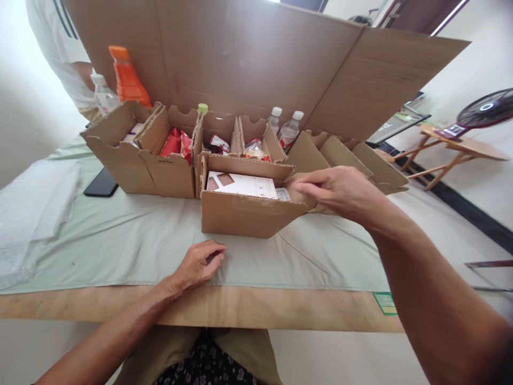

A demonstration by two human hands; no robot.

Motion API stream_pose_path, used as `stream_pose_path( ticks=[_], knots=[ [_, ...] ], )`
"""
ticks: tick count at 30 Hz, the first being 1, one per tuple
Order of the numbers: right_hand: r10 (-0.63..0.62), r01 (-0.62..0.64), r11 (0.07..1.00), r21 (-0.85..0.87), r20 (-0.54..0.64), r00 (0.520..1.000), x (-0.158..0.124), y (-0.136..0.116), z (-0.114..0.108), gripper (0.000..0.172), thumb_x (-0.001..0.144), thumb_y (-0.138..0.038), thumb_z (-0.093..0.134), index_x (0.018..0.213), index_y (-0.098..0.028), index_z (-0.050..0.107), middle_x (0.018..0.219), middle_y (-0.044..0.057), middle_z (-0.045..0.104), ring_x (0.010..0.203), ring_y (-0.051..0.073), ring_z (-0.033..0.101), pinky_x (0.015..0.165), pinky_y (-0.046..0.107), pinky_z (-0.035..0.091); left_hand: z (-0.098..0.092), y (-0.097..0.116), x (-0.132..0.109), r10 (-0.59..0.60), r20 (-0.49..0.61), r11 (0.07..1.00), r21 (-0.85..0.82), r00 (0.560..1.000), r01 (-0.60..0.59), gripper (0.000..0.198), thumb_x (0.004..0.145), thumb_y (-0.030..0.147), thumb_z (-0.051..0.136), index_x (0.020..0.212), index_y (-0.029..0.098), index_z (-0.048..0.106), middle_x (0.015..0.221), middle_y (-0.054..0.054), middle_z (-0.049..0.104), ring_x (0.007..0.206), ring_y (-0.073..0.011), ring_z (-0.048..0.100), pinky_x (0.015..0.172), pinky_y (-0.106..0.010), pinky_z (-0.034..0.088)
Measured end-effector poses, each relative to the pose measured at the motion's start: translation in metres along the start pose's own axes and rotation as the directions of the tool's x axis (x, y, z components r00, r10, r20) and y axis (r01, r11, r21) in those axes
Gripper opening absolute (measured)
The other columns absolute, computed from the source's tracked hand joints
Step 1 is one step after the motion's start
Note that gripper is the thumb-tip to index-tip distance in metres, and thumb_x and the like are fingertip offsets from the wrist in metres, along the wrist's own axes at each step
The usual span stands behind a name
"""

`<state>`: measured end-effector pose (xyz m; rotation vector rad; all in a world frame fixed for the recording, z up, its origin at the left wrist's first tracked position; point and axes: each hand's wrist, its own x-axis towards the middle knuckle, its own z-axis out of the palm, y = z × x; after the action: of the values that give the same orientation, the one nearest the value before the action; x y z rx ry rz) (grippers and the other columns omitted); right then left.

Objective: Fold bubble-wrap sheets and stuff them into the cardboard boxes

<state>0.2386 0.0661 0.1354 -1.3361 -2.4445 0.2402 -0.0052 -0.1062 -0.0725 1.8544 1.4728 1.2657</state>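
My left hand (202,261) rests on the pale green cloth, fingers loosely curled, and I see nothing in it. My right hand (344,192) is at the right end of a cardboard box (244,214), fingers and thumb drawn together. What they hold, if anything, is hidden. This box stands in front of the row, its right end sloping low. Inside it lie a white carton (244,184) with brown patches and a small clear plastic item (282,194), close to my right fingertips.
Behind, cardboard boxes hold red packets (176,143) and other packaged goods. An orange bottle (127,77) and clear bottles (289,131) stand against a tall cardboard panel (240,59). A phone (101,182) and bubble wrap (36,214) lie left. A person (66,53) stands behind; a fan (481,112) is right.
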Motion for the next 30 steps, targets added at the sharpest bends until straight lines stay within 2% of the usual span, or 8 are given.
stream_pose_path(
  ticks=[4,6,10,13,17,20,25,30],
  knots=[
    [0.168,-0.096,0.969,0.226,-0.324,0.931,-0.052,0.035,0.009,0.025,0.089,-0.039,0.065,0.088,-0.019,0.078,0.086,0.006,0.078,0.079,0.019,0.067,0.076,0.033,0.049,-0.024,0.004,-0.005,-0.155,-0.376,0.986,-0.001,0.914,0.167,0.017,0.094,0.028,0.061,0.102,0.02,0.074,0.095,-0.005,0.077,0.084,-0.0182,0.072,0.081,-0.033,0.06],
    [0.232,-0.111,0.923,0.367,-0.304,0.924,-0.068,0.048,0.037,0.03,0.086,-0.043,0.068,0.101,-0.018,0.076,0.099,0.009,0.079,0.089,0.022,0.07,0.085,0.036,0.053,-0.033,0.004,-0.001,-0.232,-0.488,0.969,-0.042,0.841,0.243,0.034,0.091,0.03,0.065,0.123,0.021,0.069,0.118,-0.009,0.074,0.105,-0.0225,0.071,0.093,-0.04,0.059],
    [0.165,-0.097,0.841,0.533,-0.081,0.983,-0.075,0.047,0.108,0.054,0.081,-0.056,0.071,0.121,-0.021,0.066,0.12,0.012,0.074,0.105,0.029,0.07,0.085,0.044,0.058,-0.023,0.008,0.022,-0.308,-0.347,0.949,-0.174,0.886,0.262,0.081,0.082,0.034,0.071,0.156,0.025,0.04,0.157,-0.015,0.049,0.142,-0.0329,0.051,0.109,-0.053,0.051],
    [0.18,-0.087,0.798,0.597,-0.099,0.979,-0.086,0.034,0.134,0.057,0.083,-0.058,0.068,0.125,-0.02,0.062,0.12,0.014,0.071,0.107,0.031,0.068,0.087,0.045,0.058,0.002,0.018,0.026,-0.319,-0.237,0.934,-0.241,0.918,0.262,0.087,0.081,0.033,0.069,0.159,0.027,0.032,0.157,-0.014,0.048,0.141,-0.0335,0.05,0.112,-0.056,0.048],
    [0.269,-0.101,0.838,0.535,-0.245,0.932,-0.139,0.024,0.132,0.044,0.087,-0.053,0.069,0.117,-0.021,0.064,0.11,0.012,0.072,0.101,0.03,0.068,0.09,0.046,0.056,0.024,0.038,-0.012,-0.292,-0.199,0.935,-0.266,0.936,0.235,0.075,0.086,0.029,0.067,0.155,0.028,0.038,0.154,-0.011,0.049,0.141,-0.0311,0.05,0.12,-0.055,0.041],
    [0.26,-0.068,0.844,0.532,-0.294,0.92,-0.167,0.002,0.13,0.043,0.091,-0.046,0.068,0.125,-0.021,0.062,0.119,0.012,0.07,0.112,0.031,0.066,0.1,0.048,0.053,0.008,0.048,-0.045,-0.326,-0.234,0.927,-0.267,0.916,0.262,0.069,0.086,0.03,0.07,0.15,0.028,0.044,0.149,-0.01,0.053,0.143,-0.0323,0.048,0.124,-0.055,0.036],
    [0.092,0.058,0.806,0.589,-0.221,0.971,-0.143,-0.043,0.128,0.046,0.086,-0.039,0.071,0.128,-0.023,0.061,0.121,0.011,0.07,0.109,0.03,0.066,0.095,0.047,0.056,-0.032,0.058,-0.05,-0.362,-0.428,0.926,-0.265,0.828,0.268,0.074,0.084,0.034,0.075,0.15,0.029,0.043,0.149,-0.01,0.052,0.143,-0.0338,0.048,0.12,-0.056,0.041],
    [0.256,-0.041,0.85,0.526,-0.343,0.904,-0.16,-0.024,0.118,0.04,0.088,-0.045,0.07,0.12,-0.022,0.061,0.111,0.01,0.07,0.103,0.029,0.066,0.093,0.046,0.056,-0.001,0.066,-0.058,-0.409,-0.272,0.888,-0.339,0.871,0.311,0.073,0.084,0.038,0.072,0.15,0.026,0.042,0.153,-0.012,0.049,0.144,-0.035,0.048,0.122,-0.056,0.04]
  ],
)
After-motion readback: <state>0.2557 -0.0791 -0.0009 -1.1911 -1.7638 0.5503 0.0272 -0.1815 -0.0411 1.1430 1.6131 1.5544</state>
